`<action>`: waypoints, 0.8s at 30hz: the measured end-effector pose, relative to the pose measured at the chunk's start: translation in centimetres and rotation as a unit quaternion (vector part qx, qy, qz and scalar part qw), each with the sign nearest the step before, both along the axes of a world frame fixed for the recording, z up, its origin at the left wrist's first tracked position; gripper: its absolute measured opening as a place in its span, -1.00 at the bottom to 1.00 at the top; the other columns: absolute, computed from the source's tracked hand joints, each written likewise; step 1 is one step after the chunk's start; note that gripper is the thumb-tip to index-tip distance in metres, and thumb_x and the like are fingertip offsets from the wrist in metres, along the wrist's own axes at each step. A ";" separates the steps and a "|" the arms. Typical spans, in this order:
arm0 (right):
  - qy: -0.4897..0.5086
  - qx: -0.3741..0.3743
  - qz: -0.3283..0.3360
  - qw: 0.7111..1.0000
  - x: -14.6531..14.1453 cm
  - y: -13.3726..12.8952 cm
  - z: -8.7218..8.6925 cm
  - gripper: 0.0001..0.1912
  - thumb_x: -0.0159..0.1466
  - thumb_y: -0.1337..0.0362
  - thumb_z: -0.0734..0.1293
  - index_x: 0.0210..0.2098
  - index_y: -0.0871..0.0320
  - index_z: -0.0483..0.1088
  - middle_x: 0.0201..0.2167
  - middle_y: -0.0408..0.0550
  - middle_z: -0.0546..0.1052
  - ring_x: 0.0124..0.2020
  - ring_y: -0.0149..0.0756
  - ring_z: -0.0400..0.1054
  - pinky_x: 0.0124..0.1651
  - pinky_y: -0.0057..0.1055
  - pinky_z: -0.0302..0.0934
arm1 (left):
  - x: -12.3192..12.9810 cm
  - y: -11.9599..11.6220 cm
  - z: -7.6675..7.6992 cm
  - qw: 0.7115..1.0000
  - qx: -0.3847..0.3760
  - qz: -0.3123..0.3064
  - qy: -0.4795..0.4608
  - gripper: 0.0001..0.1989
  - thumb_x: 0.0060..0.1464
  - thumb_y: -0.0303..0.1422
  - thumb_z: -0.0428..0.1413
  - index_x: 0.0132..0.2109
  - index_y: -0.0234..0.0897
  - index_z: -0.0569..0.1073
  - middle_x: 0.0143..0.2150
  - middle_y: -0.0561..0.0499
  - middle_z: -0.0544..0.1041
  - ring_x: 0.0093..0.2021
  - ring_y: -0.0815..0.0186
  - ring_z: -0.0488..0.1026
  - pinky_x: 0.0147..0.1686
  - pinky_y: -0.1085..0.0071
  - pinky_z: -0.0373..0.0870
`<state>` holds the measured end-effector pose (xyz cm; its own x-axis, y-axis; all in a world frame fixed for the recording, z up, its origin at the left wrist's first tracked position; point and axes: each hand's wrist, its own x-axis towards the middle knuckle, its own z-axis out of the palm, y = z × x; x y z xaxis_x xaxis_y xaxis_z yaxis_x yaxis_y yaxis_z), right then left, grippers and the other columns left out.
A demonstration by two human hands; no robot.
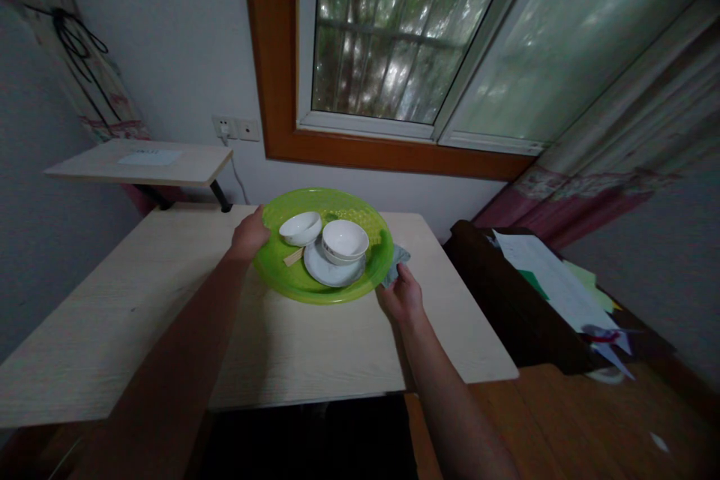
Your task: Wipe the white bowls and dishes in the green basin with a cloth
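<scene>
A round green plastic basin (pixel 292 286) is above or on the far middle of the table; whether it touches the wood I cannot tell. Inside it a white bowl (pixel 301 228) leans at the left. More white bowls (pixel 345 238), stacked, rest on a white plate (pixel 333 275) beside a short light-brown strip (pixel 294 256). My left hand (pixel 250 235) is closed on the basin's left rim. Close to the right rim, my right hand (pixel 403 294) is closed on a grey-green cloth (pixel 398 262); whether it also grips the rim is hidden.
The pale wooden table (pixel 315 360) stands against the wall under a window (pixel 394 37). A small raised shelf (pixel 146 161) with a paper label is at the left, near wall sockets (pixel 236 127). To the right, a dark brown piece of furniture (pixel 484 277) carries papers (pixel 554 281).
</scene>
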<state>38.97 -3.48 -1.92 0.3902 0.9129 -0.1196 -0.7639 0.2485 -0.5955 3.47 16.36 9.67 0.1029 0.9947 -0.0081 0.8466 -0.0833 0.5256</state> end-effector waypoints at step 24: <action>-0.067 -0.066 0.081 0.992 0.9 6.7 5.7 -0.27 0.55 -0.38 0.09 0.11 0.02 0.61 0.00 0.08 0.80 0.39 0.13 0.56 0.57 0.25 0.27 | 0.1 0.3 -0.2 1.000 -0.003 -0.008 -0.002 -0.28 0.19 -0.49 0.21 0.49 -0.25 0.43 0.30 -0.41 0.67 0.29 -0.17 0.64 0.17 0.13 0.54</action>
<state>39.91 3.22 3.81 0.2609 0.9447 -0.1989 -0.6994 0.0429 -0.7134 3.55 16.63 9.50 0.1184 0.9929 -0.0134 0.8428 -0.0934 0.5301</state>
